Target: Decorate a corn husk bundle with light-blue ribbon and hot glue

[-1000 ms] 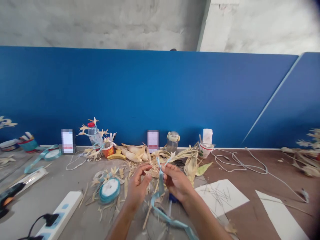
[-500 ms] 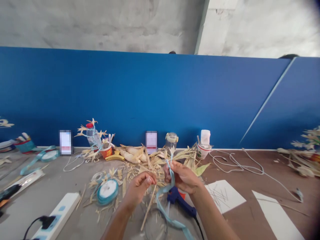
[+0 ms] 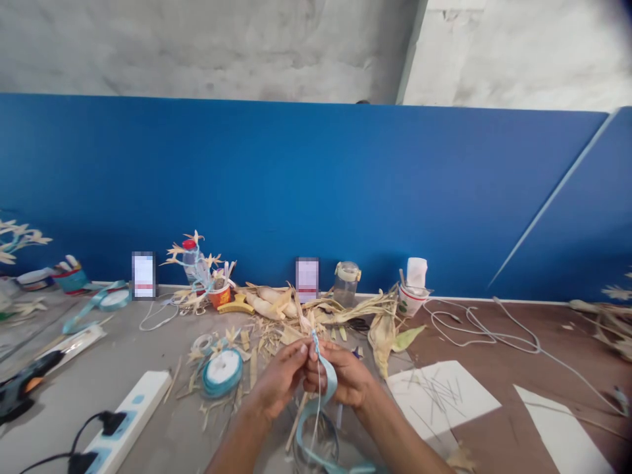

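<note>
My left hand point(image 3: 284, 375) and my right hand point(image 3: 345, 375) meet in front of me, fingers pinched together on a thin flower stem point(image 3: 316, 343) wrapped in light blue ribbon. Pale dried-husk petals point(image 3: 305, 321) stick up at its top, slightly blurred. Below the fingers the bare thin stem runs downward. A loose length of blue ribbon point(image 3: 330, 382) drapes beside the right fingers and curls down to the table. Fingertip contact is partly hidden. Beneath the hands lies a clear round ring-shaped object point(image 3: 332, 438). The glue gun is mostly covered by my right hand.
Left of my hands lies a blue ribbon spool point(image 3: 222, 373), near a white power strip point(image 3: 129, 421). Husk scraps and dried husks point(image 3: 274, 303) spread behind. A paper with thin wires point(image 3: 444, 395) lies right. A bottle with husk flowers point(image 3: 190, 263) and a lidded jar point(image 3: 347, 283) stand along the partition.
My left hand has moved right and up to the stem beside my right hand. The right hand has come lower and toward the middle with the flower. The view has shifted slightly.
</note>
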The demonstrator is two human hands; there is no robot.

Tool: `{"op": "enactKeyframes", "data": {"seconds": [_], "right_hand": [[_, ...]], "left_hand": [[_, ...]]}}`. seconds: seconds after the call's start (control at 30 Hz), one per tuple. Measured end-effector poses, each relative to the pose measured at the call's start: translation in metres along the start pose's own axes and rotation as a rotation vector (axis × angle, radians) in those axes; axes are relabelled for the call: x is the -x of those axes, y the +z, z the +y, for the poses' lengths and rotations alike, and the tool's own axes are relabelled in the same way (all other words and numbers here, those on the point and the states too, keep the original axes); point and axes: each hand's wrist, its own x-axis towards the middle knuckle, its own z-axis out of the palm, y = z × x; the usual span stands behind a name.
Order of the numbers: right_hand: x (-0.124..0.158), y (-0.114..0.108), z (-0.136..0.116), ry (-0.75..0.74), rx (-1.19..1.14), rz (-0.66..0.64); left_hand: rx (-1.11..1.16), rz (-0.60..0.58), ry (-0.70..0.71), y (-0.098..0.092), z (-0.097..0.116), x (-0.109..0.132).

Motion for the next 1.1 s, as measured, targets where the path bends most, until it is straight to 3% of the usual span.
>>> {"op": "enactKeyframes", "data": {"seconds": [0.17, 0.33, 0.5, 0.63, 0.83, 1.0, 1.1], "right_hand": [[-0.003, -0.003, 0.01, 0.035, -0.065, -0.024], [-0.002, -0.003, 0.013, 0.099, -0.078, 0.014], [0.002, 0.003, 0.003, 0.11, -0.012, 0.068], [0.007, 0.013, -0.004, 0.018, 0.258, 0.178], [0.008, 0.022, -0.006, -0.189, 1.029, 0.487], [0.009, 0.021, -0.01, -0.354, 1.193, 0.568], [0.01, 0.019, -0.011, -0.375, 1.25, 0.564]], "left_hand": [[0.066, -0.099, -0.052, 0.002, 0.01, 0.006], [0.07, -0.029, -0.079, 0.0, 0.009, 0.006], [0.08, 0.041, 0.037, -0.002, 0.008, 0.0], [0.08, 0.114, 0.095, -0.002, 0.01, -0.004], [0.061, 0.211, 0.11, -0.002, 0.008, -0.005], [0.111, 0.237, 0.068, -0.003, 0.009, -0.004], [0.162, 0.259, 0.075, -0.003, 0.01, -0.005]]}}
